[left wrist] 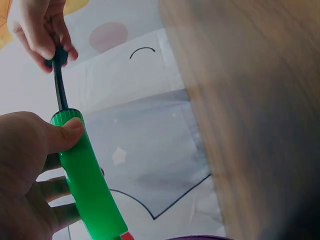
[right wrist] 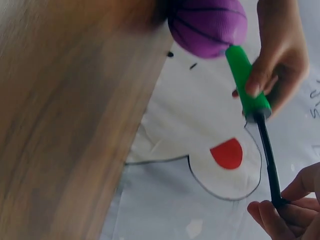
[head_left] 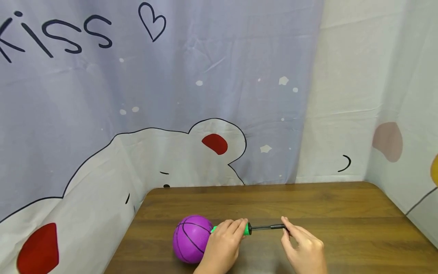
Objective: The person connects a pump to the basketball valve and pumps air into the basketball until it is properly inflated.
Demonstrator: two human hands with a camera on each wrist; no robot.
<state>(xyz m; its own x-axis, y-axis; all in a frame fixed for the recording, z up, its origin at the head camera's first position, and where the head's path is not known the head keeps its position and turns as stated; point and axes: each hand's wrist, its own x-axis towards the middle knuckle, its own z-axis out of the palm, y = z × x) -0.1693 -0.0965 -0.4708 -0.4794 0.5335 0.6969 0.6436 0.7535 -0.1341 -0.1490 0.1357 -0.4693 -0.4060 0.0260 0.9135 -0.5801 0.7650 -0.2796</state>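
Observation:
A purple ball (head_left: pixel 191 239) with black seam lines rests on the wooden table in the head view. My left hand (head_left: pixel 222 243) grips the green barrel of a hand pump (left wrist: pixel 95 185), thumb along one side and fingers round the other. The barrel's end meets the ball's side; a bit of red (left wrist: pixel 127 236) shows at that end in the left wrist view. From the other end a black rod (head_left: pixel 261 228) stands well out of the barrel. My right hand (head_left: pixel 306 245) pinches the black handle at the rod's tip between thumb and fingers.
Brown wooden table top (head_left: pixel 359 220) spreads under and beyond both hands. Behind it and at both sides hangs a printed cloth (head_left: pixel 219 76) with bear shapes, a heart and lettering, close to the table's edges.

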